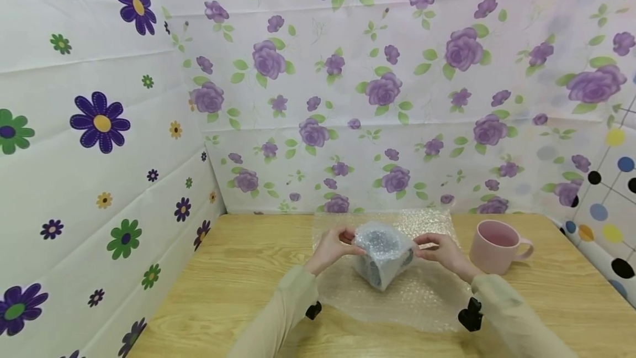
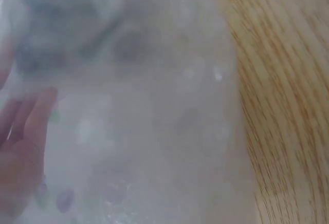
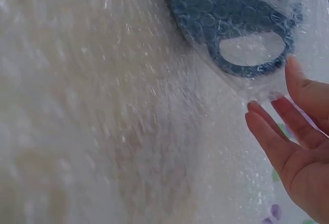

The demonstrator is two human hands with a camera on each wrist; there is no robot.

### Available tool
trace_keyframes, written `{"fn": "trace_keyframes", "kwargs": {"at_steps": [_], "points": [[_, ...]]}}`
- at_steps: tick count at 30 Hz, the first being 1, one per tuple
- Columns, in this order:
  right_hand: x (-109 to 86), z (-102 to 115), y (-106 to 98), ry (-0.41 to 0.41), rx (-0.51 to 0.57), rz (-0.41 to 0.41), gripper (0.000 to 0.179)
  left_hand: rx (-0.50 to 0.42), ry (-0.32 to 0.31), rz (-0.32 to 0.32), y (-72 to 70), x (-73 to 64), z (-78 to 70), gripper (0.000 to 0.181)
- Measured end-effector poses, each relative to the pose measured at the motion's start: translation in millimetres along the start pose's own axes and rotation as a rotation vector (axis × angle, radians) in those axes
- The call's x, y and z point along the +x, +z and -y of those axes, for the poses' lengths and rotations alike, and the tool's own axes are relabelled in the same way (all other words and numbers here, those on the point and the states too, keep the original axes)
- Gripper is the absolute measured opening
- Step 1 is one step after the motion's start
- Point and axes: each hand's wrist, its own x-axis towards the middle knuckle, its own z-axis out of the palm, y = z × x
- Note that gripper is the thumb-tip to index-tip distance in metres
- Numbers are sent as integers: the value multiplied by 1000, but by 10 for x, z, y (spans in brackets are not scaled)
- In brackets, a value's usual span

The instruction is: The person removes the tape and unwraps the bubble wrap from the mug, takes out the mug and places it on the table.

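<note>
A blue mug point(image 3: 221, 16) wrapped in bubble wrap point(image 1: 390, 261) is at the middle of the table, its handle showing through the clear layers in the right wrist view. At the left side of this bundle, my left hand point(image 1: 330, 248) pinches the wrap between thumb and fingers. My right hand point(image 1: 444, 253) grips the wrap at the opposite corner, its fingertips beside the mug handle. In the left wrist view the wrap blurs the mug, and only part of my left hand point(image 2: 23, 157) shows at the edge.
A sheet of bubble wrap point(image 1: 397, 308) lies flat under the bundle on the wooden table point(image 1: 248, 253). A pink mug point(image 1: 494, 247) stands to the right, close behind my right wrist. Flowered cloths point(image 1: 298, 98) hang behind and on the left.
</note>
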Motion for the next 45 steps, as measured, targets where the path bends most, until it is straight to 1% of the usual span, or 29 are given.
{"fn": "trace_keyframes", "kwargs": {"at_steps": [2,6,10,12,15,20,25,29,32,36,41,45], "points": [[15,22,-38,-31,10,16,31,0,-8,5,1,-5,-5,34],[60,76,-99,-91,13,30,32,-6,-2,8,-2,-10,-1,34],[110,174,-126,-113,-50,58,36,2,8,5,-2,-10,2,34],[129,229,-120,-108,-73,82,41,9,11,2,1,-7,4,34],[161,275,-87,-129,-92,126,47,12,17,-1,7,-4,6,33],[224,259,-9,-164,-93,166,54,18,6,3,12,-17,8,34],[282,259,45,-156,-77,207,64,23,4,0,13,-24,-1,34],[315,294,76,-154,-91,243,70,15,30,-14,15,-13,10,32],[322,310,96,-143,-118,252,71,17,39,-16,11,-16,12,32],[305,339,118,-123,-150,248,69,27,27,-15,10,-24,-1,33],[251,502,133,-114,-121,237,66,33,35,-14,1,-54,6,39],[202,639,130,-100,-100,238,64,22,54,-47,-20,-96,40,43]]}}
